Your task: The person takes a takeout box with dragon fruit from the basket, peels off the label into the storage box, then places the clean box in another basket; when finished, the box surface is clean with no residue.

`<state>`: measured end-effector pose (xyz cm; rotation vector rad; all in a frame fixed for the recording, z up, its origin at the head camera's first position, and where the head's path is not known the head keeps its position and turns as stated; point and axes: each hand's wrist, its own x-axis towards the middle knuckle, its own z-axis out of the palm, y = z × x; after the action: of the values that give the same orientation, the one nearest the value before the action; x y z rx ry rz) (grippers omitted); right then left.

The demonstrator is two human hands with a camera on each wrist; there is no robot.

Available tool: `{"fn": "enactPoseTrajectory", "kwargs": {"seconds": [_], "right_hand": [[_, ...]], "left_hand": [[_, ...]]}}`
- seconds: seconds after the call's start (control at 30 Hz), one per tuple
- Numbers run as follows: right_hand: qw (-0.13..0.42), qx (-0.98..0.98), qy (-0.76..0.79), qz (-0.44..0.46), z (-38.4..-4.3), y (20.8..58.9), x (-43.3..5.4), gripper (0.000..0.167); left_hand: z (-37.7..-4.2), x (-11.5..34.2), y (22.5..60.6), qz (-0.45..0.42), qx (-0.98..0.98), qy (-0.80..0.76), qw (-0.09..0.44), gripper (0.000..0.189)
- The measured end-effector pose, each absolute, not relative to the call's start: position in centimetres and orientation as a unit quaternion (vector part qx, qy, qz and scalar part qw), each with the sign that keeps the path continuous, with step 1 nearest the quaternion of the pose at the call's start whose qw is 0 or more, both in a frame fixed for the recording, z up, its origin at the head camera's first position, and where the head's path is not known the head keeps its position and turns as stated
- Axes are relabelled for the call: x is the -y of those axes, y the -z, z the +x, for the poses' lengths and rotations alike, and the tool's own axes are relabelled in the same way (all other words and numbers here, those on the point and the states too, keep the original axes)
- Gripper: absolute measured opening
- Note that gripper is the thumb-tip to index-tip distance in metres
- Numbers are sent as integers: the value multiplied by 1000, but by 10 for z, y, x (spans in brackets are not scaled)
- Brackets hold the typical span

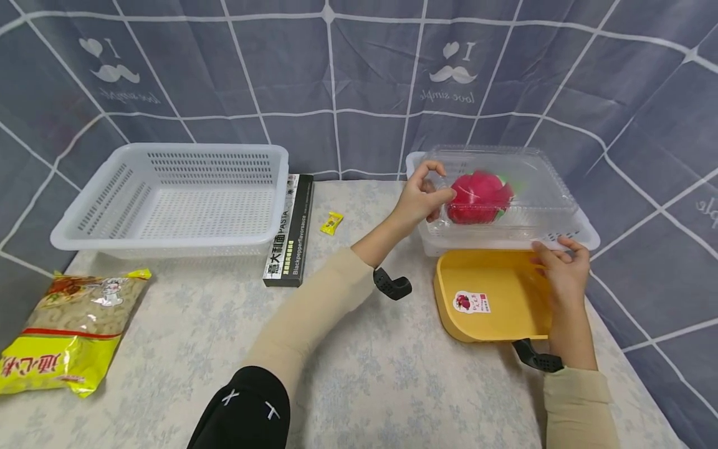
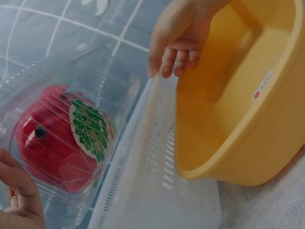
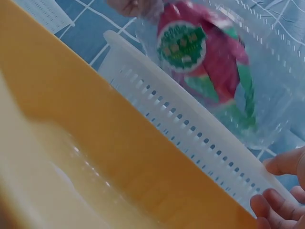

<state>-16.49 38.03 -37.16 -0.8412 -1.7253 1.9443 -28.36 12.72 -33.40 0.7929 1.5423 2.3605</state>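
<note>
My left hand point(image 1: 423, 193) pinches the left end of a clear plastic box point(image 1: 538, 206), above the right white basket. A pink dragon fruit point(image 1: 477, 198) with green tips shows inside the box. In the right wrist view, the fruit's round green label point(image 3: 181, 46) shows through the plastic. With thumb and fingertips, my right hand point(image 1: 563, 274) grips the front rim of the white basket point(image 1: 429, 243) near its right corner. A yellow basin point(image 1: 505, 305) with a small white sticker stands in front of that basket, its right side partly hidden by my right hand.
Another white basket point(image 1: 207, 212) stands at the back left. Next to it lies a black pasta box point(image 1: 297, 231), with a small yellow wrapped sweet point(image 1: 331, 223) to the right. A yellow-and-clear bag of pasta point(image 1: 73, 330) lies at the left. Behind hangs a blue-grey checked cloth point(image 1: 370, 75).
</note>
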Motion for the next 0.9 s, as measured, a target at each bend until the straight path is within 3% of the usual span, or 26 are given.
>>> {"fn": "enactPoseTrajectory", "kwargs": {"seconds": [0.3, 0.6, 0.9], "right_hand": [[204, 630, -684, -305, -166, 372, -381, 45], [202, 628, -685, -307, -165, 374, -380, 44], [203, 630, -684, -305, -165, 373, -380, 45]], "left_hand": [[-296, -146, 338, 222, -583, -771, 128, 31], [-294, -159, 352, 194, -612, -758, 109, 28], [-300, -162, 351, 207, -706, -666, 122, 31]]}}
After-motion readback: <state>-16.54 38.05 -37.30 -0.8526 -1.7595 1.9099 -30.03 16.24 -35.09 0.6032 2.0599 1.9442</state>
